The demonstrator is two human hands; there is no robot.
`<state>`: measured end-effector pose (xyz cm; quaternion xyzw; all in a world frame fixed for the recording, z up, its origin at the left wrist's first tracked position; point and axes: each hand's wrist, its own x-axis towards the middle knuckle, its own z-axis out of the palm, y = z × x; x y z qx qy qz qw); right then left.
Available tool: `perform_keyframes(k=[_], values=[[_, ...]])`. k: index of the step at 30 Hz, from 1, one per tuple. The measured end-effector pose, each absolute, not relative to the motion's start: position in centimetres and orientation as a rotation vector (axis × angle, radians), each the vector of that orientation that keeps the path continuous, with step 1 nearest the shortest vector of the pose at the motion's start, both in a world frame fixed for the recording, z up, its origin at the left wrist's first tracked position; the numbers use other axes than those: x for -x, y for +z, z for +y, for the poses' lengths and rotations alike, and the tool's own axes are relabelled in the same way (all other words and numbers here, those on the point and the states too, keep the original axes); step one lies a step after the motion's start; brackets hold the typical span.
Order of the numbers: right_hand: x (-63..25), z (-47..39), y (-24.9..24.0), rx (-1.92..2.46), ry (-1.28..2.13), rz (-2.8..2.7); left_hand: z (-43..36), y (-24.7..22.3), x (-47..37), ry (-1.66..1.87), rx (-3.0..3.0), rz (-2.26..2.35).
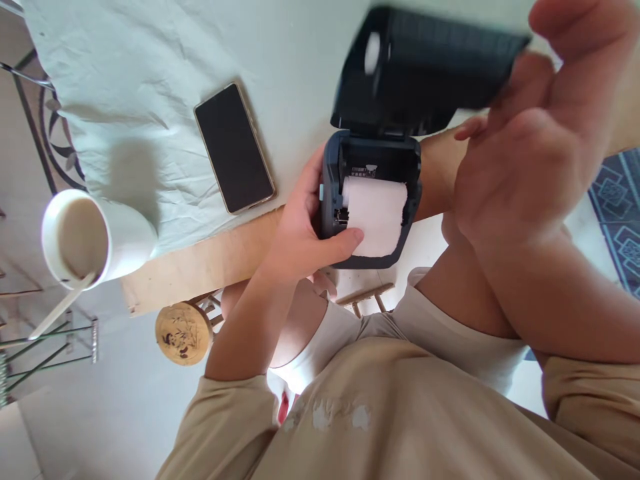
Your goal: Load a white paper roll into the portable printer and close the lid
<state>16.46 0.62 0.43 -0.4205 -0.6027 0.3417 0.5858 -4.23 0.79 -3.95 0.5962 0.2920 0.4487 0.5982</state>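
Observation:
A small dark label printer (327, 200) stands with its compartment exposed, a white paper roll (377, 217) inside. My left hand (313, 233) is wrapped round the printer's left side, its thumb resting on the paper. Above the body hangs the black lid (425, 73), swung up and blurred. My right hand (525, 147) is at the lid's right edge, fingers bent and smeared by motion; its fingertips are partly behind the lid, so its hold on it is unclear.
A phone (235, 148) lies on the pale tablecloth (165, 40), left of the printer. At the table's left edge is a white cup (127, 240) with a brownish drink and a spoon. Below the wooden edge (200, 267) is a round stool (183, 333).

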Motion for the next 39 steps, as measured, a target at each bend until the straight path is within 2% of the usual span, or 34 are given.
perform_keyframes(k=[3,8,14,20,39], values=[[-16.0,0.9,-0.3,0.933,0.796,-1.249,0.7,-3.7,4.2,1.009,-1.379,0.721],[-16.2,0.6,-0.6,1.029,1.064,-1.489,0.5,-3.1,4.2,1.007,-1.362,0.725],[-16.7,1.0,-0.6,1.053,0.841,-1.952,0.0,-1.9,3.8,0.956,-1.21,0.787],[-16.5,1.2,-0.3,1.186,0.844,-1.972,0.0,-1.6,3.6,0.93,-1.113,0.88],[-16.5,0.7,-0.5,1.048,0.782,-1.919,0.1,0.0,2.6,1.021,-0.885,0.808]])
